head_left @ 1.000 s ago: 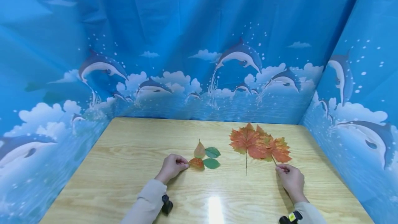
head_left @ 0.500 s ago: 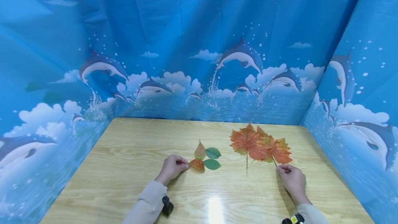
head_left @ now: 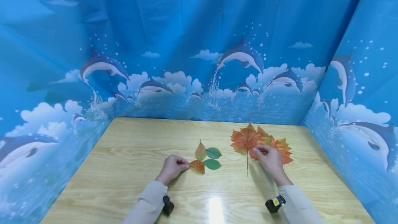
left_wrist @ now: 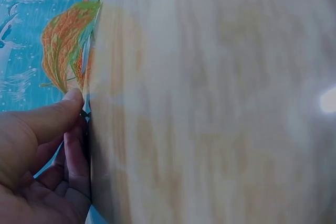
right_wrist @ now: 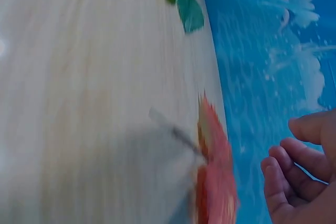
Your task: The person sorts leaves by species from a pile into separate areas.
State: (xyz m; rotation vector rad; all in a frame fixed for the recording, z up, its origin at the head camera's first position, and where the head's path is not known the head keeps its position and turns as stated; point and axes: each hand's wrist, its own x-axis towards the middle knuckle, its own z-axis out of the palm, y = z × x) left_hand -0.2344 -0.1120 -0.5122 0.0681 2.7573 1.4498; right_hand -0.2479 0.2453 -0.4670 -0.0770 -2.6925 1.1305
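Observation:
My left hand pinches the stem end of a small orange-brown leaf between thumb and fingers. The left wrist view has this veined leaf rising from the thumb tip. Just beyond it lie a tan teardrop-shaped leaf and two green leaves with toothed edges, a far one and a near one. To the right, my right hand hovers over a row of overlapping red-orange maple leaves, partly hiding them. In the right wrist view its fingers are loosely bent, holding nothing.
All the leaves lie on a wood-grain table. Blue curtains printed with dolphins and clouds stand along its back and sides. A bright light reflection falls near the front middle of the table.
My right hand has let go of the rightmost maple leaf's stem and moved left and away from me, over the maple leaves. My left hand stays at the orange-brown leaf.

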